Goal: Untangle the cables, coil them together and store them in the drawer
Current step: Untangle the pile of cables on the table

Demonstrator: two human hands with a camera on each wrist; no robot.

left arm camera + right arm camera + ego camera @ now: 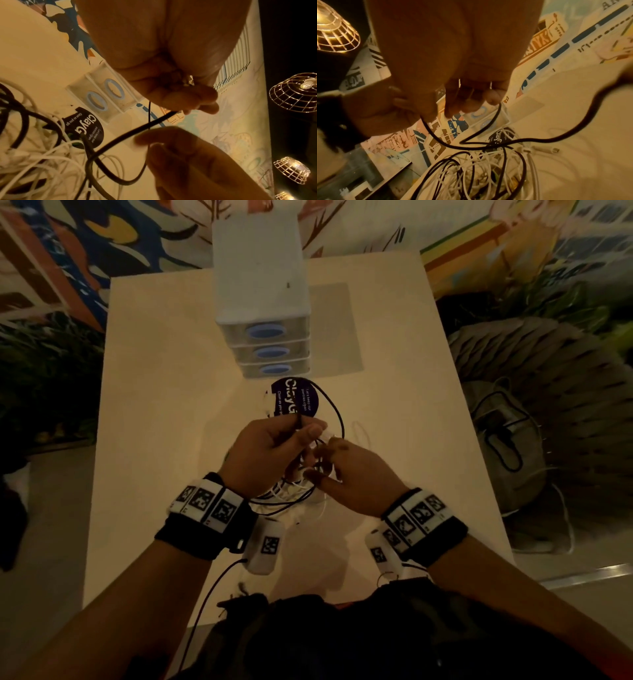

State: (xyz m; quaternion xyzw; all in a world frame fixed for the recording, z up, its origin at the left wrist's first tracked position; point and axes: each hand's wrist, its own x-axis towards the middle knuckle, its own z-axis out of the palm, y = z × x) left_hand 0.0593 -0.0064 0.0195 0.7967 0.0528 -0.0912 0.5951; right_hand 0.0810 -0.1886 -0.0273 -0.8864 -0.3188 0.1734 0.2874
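A black cable (337,414) loops up from a tangle of white and black cables (291,496) on the cream table (171,405). My left hand (301,429) pinches this cable between thumb and finger above the heap; the left wrist view shows the pinch at my left hand (187,108) on the black cable (130,134). Just right of it, my right hand (325,460) curls its fingers on another stretch of the black cable (494,117), seen in the right wrist view under my right hand (471,105). The tangle (479,173) lies below both hands.
A white three-drawer unit (263,302) with blue oval handles stands at the back middle of the table, all drawers closed. A round dark purple sticker (296,398) lies between it and the cables. A grey bag (507,446) sits on the floor to the right.
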